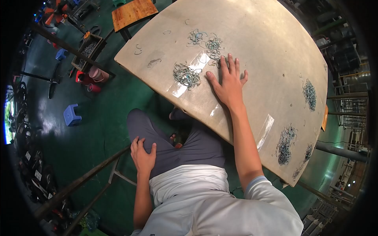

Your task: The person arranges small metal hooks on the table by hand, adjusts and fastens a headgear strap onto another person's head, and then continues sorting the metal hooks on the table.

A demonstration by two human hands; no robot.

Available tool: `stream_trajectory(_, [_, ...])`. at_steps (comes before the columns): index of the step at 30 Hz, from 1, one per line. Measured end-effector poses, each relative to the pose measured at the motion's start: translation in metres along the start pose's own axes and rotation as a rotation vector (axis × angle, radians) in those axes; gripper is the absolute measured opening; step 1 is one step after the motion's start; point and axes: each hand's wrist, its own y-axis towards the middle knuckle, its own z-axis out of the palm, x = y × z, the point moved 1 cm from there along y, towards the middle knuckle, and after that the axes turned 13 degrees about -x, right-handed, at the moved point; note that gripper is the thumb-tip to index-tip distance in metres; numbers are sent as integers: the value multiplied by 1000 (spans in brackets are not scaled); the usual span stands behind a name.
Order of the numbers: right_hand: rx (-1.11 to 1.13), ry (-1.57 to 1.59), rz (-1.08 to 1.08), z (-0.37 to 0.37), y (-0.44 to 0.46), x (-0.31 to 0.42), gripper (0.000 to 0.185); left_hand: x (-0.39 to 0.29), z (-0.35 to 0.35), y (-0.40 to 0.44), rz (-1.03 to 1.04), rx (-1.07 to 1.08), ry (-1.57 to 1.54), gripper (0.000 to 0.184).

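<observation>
My right hand [229,83] lies on the pale tabletop [267,51], fingers spread, the fingertips beside a small pile of thin curved metal pieces [214,44]. Left of this hand is a denser pile of the same pieces [187,75], with another small cluster [195,36] above it. My left hand [143,154] rests on my thigh, away from the table, with its fingers apart and nothing held.
More metal pieces lie at the table's right side [309,95] and near its lower right corner [286,144]. A wooden stool [134,15] stands beyond the table. On the green floor are a blue stool [72,115], buckets [97,73] and a metal bar frame [94,170].
</observation>
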Motion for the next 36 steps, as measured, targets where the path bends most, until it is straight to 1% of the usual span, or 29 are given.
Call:
stream_trajectory(2, [17, 17, -74, -4, 6, 6, 86, -2, -1, -1, 11, -30, 0, 57])
stream_trajectory(5, [-7, -62, -20, 13, 16, -8, 84, -2, 10, -2, 20, -39, 36, 61])
stream_trajectory(8, [-113, -7, 23, 23, 19, -5, 74, 3, 12, 5, 79, 15, 136, 67])
stream_trajectory(11, [-210, 136, -70, 8, 19, -1, 58, -4, 16, 10, 94, 77, 296, 70])
stream_trajectory(14, [-211, 180, -146, 1, 16, 0, 42, -10, 41, 9, 156, 55, 590, 67])
stream_trajectory(17, [-230, 179, -115, 2, 16, -1, 37, -37, 53, 7, 305, 214, 602, 62])
stream_trajectory(19, [-257, 159, -88, 4, 16, -2, 38, -47, 80, 10, 446, 430, 457, 58])
stream_trajectory(22, [-284, 161, -44, 6, 16, -3, 39, -61, 94, 16, 360, 788, 2, 55])
stream_trajectory(25, [-270, 199, -59, 1, 16, -2, 41, -63, 93, 26, 250, 798, 100, 56])
stream_trajectory(28, [-235, 238, -137, -1, 18, -3, 41, -57, 99, 25, 245, 723, 8, 56])
stream_trajectory(29, [-218, 249, -168, -2, 17, -4, 41, -54, 102, 25, 241, 736, 20, 56])
stream_trajectory(32, [-252, 304, -88, -1, 17, -7, 40, -57, 100, 24, 233, 756, 36, 56])
stream_trajectory(36, [-307, 269, 23, 5, 18, -12, 40, -56, 99, 24, 237, 738, 37, 56])
